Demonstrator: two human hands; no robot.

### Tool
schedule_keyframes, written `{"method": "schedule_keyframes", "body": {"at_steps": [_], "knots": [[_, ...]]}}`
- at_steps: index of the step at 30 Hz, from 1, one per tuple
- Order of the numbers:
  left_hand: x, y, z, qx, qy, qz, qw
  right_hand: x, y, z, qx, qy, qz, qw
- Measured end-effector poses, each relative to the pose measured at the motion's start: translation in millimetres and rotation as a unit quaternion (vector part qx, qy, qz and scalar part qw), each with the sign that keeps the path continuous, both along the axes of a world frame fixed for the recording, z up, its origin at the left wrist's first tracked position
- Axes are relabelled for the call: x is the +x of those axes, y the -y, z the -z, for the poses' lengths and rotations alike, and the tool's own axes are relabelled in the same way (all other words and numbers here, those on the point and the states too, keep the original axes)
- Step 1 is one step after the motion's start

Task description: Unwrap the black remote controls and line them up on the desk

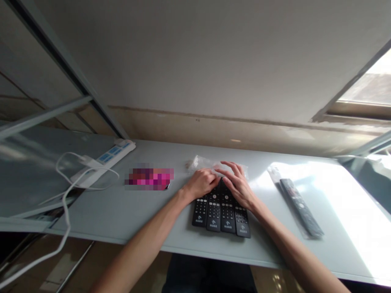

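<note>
Several black remote controls (214,217) lie side by side on the desk in front of me, their buttons facing up and their near ends in an uneven line. My left hand (201,184) rests over the far ends of the left ones, its fingers curled together; whatever is in them is hidden. Above the far ends of the right ones, my right hand (240,189) has its fingers stretched and apart. Behind both hands lies a crumpled clear plastic bag (198,163), partly covered by the fingers. Off to the right, another remote control (301,207) lies in a clear plastic sleeve.
A white power strip (114,156) with a plug and looping white cable (65,211) stands on the left of the grey desk (146,219). Between it and my left hand is a blurred pink object (149,180). Metal frame posts flank the desk, with a wall behind.
</note>
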State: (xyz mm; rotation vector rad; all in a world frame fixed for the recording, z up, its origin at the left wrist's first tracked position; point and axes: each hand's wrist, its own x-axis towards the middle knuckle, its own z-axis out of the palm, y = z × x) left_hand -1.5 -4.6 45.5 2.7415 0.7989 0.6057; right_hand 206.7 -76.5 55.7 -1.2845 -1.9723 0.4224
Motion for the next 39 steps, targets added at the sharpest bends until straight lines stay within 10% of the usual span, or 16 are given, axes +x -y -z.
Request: {"method": "schedule_keyframes", "body": {"at_steps": [7, 16, 27, 32, 39], "knots": [[2, 5, -3.4, -0.009, -0.027, -0.020, 0.999, 10, -9, 21.8, -0.096, -0.019, -0.001, 0.995], [0, 3, -3.2, -0.029, -0.007, -0.013, 0.999, 5, -5, 15.8, -0.061, -0.006, -0.002, 0.998], [-1, 1, -4.7, -0.012, -0.016, 0.001, 1.000, 31, -4, -9.4, 0.046, -0.011, 0.151, 0.987], [-1, 1, -5.0, -0.018, -0.001, -0.004, 1.000, 83, 29, -26.0, 0.047, 0.086, 0.279, 0.955], [0, 2, -5.7, -0.026, 0.008, -0.014, 1.000, 145, 111, 12.7, -0.057, 0.246, 0.423, 0.870]]}}
